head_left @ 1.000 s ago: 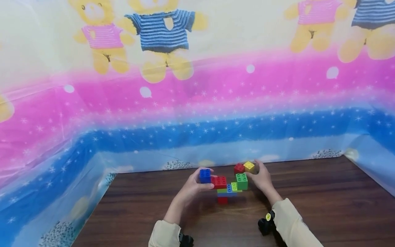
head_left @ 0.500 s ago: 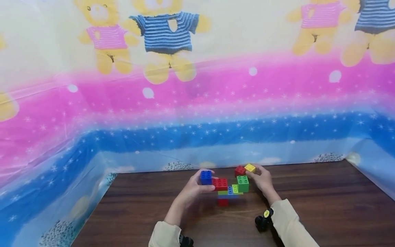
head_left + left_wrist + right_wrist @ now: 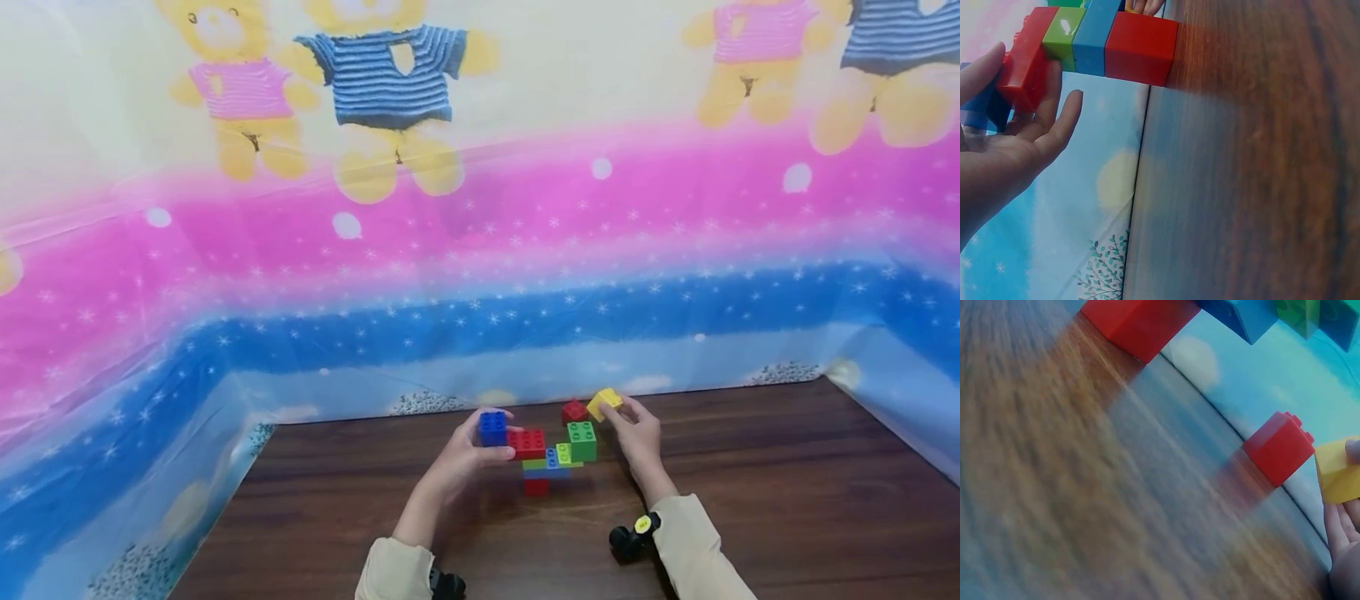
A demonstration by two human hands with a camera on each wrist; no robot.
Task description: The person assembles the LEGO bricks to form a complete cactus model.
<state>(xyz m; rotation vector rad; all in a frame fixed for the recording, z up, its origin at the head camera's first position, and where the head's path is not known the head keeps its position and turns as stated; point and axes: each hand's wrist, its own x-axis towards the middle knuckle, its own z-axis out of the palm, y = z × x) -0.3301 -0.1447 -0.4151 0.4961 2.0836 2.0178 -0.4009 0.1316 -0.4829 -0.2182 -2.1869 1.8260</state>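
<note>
My left hand [image 3: 457, 454] grips a toy brick structure at its upper left, thumb in front and fingers behind and below. A blue brick [image 3: 492, 429] and a red brick [image 3: 527, 443] form that end. Lime and blue bricks sit lower, a green brick [image 3: 582, 441] rises at the right, and a red base brick [image 3: 1141, 50] stands on the table. My right hand [image 3: 637, 433] pinches a tilted yellow brick [image 3: 602, 405] between thumb and fingers, behind and right of the green one. Beside it, a loose red brick [image 3: 1280, 449] rests on the table.
The dark wooden table [image 3: 315, 517] ends at the back against a printed cloth [image 3: 450, 325] with bears and stars, which also runs along both sides. Black wrist cameras [image 3: 630, 542] are strapped at both sleeves.
My right hand has closed on the yellow brick, which was beside the loose red brick, and has tilted it and drawn it slightly away. The left hand keeps its grip on the structure.
</note>
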